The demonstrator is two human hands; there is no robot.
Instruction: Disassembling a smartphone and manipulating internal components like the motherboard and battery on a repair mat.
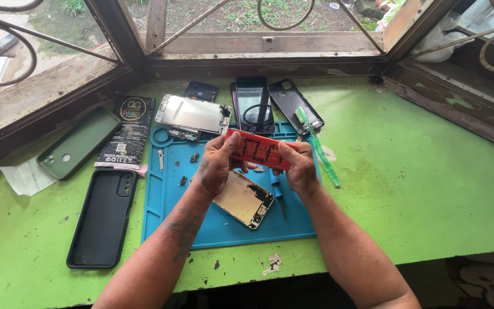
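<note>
a flat red thing (260, 150) is held up between the left hand (215, 166) and the right hand (298, 169), pinched at both ends. below the hands, an opened phone (244, 200) is partly hidden. the blue mat (224, 226) is partly covered too.

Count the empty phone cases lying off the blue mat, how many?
2, both left of the blue mat: a green case near the window frame, and a black case nearer the person. Others may be hidden behind the hands.
</note>
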